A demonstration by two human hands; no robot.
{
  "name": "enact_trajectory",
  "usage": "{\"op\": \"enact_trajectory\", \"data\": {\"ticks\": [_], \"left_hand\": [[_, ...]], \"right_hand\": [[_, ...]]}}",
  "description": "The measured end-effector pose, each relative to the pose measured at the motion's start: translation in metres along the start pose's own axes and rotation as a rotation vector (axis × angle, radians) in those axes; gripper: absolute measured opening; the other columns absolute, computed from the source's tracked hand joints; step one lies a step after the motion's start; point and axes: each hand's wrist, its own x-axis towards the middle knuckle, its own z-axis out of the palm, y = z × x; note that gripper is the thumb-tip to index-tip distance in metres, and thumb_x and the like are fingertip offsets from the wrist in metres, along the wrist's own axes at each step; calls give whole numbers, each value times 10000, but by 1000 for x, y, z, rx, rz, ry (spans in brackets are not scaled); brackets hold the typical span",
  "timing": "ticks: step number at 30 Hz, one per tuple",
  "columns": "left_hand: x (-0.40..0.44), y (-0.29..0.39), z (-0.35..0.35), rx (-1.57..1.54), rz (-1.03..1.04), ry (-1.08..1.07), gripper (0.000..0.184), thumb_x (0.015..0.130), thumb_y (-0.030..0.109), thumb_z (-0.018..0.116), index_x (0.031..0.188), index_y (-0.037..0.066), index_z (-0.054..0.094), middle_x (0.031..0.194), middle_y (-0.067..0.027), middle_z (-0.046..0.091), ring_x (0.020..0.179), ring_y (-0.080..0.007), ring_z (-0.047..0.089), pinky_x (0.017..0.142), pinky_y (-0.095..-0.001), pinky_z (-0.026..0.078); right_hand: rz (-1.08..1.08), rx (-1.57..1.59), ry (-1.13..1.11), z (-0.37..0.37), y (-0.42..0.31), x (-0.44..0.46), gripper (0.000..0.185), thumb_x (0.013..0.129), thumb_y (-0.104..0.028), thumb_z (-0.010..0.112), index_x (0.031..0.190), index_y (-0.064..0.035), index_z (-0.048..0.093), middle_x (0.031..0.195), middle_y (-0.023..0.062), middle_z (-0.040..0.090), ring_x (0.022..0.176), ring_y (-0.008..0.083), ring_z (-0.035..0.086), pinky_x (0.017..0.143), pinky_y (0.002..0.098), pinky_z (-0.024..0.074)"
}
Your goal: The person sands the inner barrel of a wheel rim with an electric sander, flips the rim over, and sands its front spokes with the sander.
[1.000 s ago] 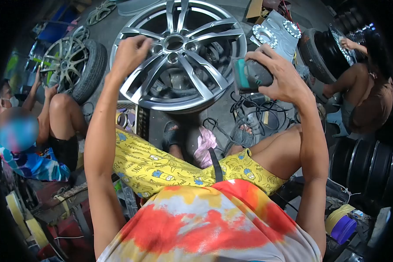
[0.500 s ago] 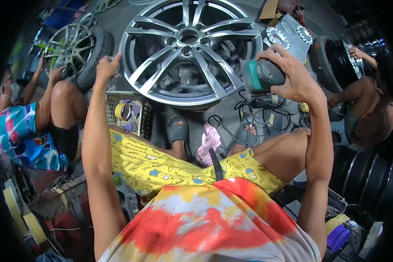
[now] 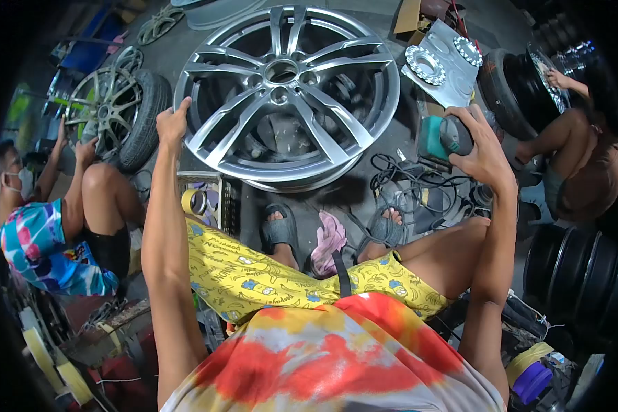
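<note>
Silver wheel (image 3: 281, 86): face up in front of the person, beyond the feet; its whole rim is in view, where the far edge was cut off half a second ago.
Left hand (image 3: 172, 126): just outside the wheel's left edge, fingers curled, thumb at the rim; a second ago it was over the spokes; whether this grip pinches the rim I cannot tell.
Right hand (image 3: 482, 150): grip closed round the power tool, fingers over the top, thumb underneath.
Power tool (image 3: 449, 136): green and black; half a second ago just beside the rim, now clear of it to the right, below the metal plate (image 3: 446, 58) with its two toothed rings.
Crate (image 3: 231, 206): on the floor at the wheel's near left; yellow tape (image 3: 187, 200) inside.
Pink cloth (image 3: 329, 242): between the two slippers, as before.
Left co-worker (image 3: 38, 240): seated in a bright blue shirt, both hands at a spoked wheel (image 3: 106, 110) beside a tyre (image 3: 154, 113); much as before.
Right co-worker (image 3: 587, 172): one hand up at a dark wheel's rim, also as before.
</note>
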Motion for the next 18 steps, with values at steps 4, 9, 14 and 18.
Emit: {"op": "enact_trajectory", "data": {"ticks": [4,9,14,18], "left_hand": [[19,7,1,24,31,-33,678,869,598,755,1102,-37,800,1018,-225,788,1006,-321,758,934,-417,534],[57,19,6,70,112,-87,751,851,665,729,1149,-21,793,1065,-260,777,1067,-372,747,967,-432,529],[71,9,16,238,93,48,845,866,775,638,1145,-9,785,1168,-286,747,1200,-446,680,1046,-501,493],[54,37,19,322,154,151,685,907,655,690,1072,-4,778,1115,-270,750,1146,-445,685,1016,-514,499]], "right_hand": [[-21,36,-5,-2,4,-4,675,629,-46,729,1286,-117,586,1202,160,551,1165,431,573,1029,444,470],[80,48,-53,-8,-3,-1,678,629,-44,712,1293,-93,586,1170,163,546,1158,424,572,1034,424,463],[35,37,-25,-2,-1,-2,679,632,-51,717,1299,-65,588,1160,163,547,1149,414,581,1032,421,466],[23,57,-32,2,1,-5,679,647,-58,727,1310,-95,588,1181,155,547,1146,412,586,1013,434,478]]}}
